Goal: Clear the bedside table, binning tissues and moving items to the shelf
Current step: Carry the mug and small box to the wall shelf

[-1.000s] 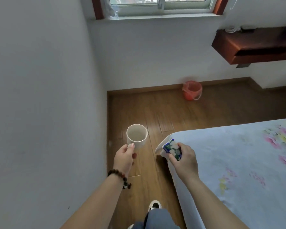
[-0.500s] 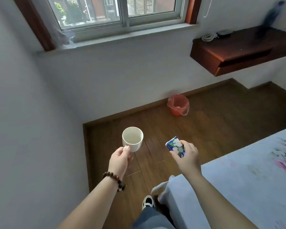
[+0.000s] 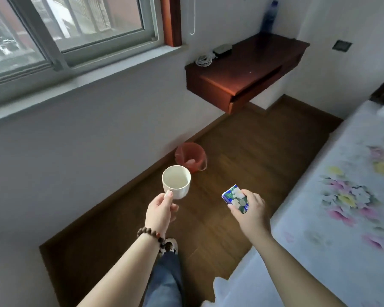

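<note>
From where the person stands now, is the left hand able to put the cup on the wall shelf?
Probably not yet. The left hand holds the cup over the floor, and the shelf hangs farther ahead, beyond the red bin. Open floor lies between, so the way looks free after a few steps.

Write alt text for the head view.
A person's left hand holds a white cup and the right hand grips a small tissue pack above a wooden floor. Ahead stand a red bin and a wall-mounted wooden shelf; a floral bed lies right.
</note>
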